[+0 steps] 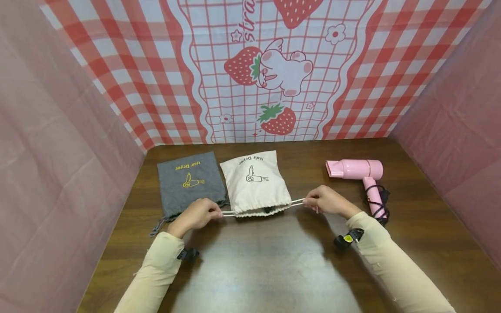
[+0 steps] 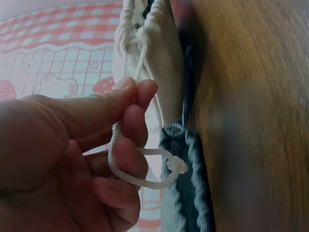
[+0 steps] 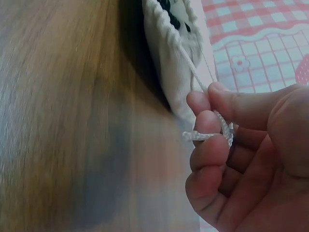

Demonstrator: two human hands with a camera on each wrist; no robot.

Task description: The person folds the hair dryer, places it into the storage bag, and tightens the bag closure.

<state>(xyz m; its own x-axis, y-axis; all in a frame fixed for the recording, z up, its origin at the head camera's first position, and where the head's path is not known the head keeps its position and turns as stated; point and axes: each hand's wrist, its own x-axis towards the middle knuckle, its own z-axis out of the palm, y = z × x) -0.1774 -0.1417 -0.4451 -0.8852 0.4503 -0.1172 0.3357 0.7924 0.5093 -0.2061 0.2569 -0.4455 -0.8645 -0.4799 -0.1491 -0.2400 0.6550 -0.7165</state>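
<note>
A white drawstring bag (image 1: 256, 182) printed "Hair Dryer" lies in the middle of the table, its gathered mouth toward me and partly open. Something black (image 3: 174, 18) shows inside that mouth. My left hand (image 1: 198, 214) pinches the white drawstring (image 2: 140, 63) between thumb and forefinger at the bag's left side; its knotted end (image 2: 176, 165) loops below the fingers. On the other side my right hand (image 1: 326, 201) pinches the right-hand cord (image 3: 190, 65), whose short end pokes out past the fingers. Both cords run straight from the bag to the hands.
A grey drawstring bag (image 1: 192, 182) with yellow print lies left of the white one, partly behind my left hand. To the right rests a pink hair dryer (image 1: 358, 169) with its black cord (image 1: 377, 203) wound round the handle. Curtains enclose the table's back and sides.
</note>
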